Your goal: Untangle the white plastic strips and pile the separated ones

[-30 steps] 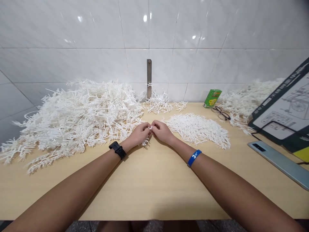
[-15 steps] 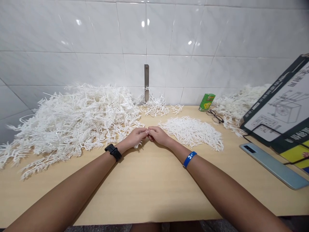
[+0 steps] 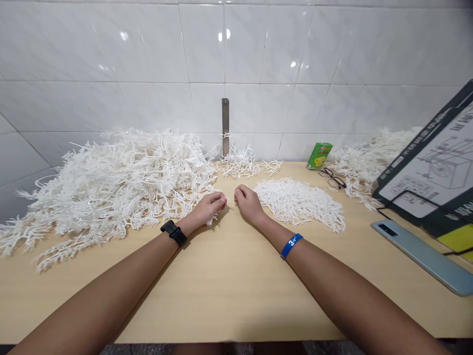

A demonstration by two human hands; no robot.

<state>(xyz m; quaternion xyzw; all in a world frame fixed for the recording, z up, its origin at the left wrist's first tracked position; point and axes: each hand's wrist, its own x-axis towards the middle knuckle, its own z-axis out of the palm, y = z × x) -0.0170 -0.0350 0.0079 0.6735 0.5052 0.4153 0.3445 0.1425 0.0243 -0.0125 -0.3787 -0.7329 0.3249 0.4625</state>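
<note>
My left hand [image 3: 209, 207] is closed in a pinch on a white branched plastic piece [image 3: 211, 221], whose strands stick out below the fingers. A large tangled heap of white branched plastic pieces [image 3: 140, 172] lies right beside it on the left. A short gap away, my right hand [image 3: 248, 201] is closed with thumb and fingers together; whatever is in it is too small or hidden to make out. Just right of that hand, a flat pile of short white plastic bits [image 3: 301, 203] is spread on the table.
A small clump of white strands [image 3: 240, 165] lies by a metal strip [image 3: 225, 123] on the tiled wall [image 3: 158, 44]. To the right are a green box [image 3: 319, 156], eyeglasses [image 3: 332, 178], another white heap [image 3: 364, 160], a phone [image 3: 421, 256] and a leaning printed box [image 3: 436, 167].
My hands were touching at the fingertips and are now apart. The right hand has moved a little right and away from me; the left has stayed nearly in place.
</note>
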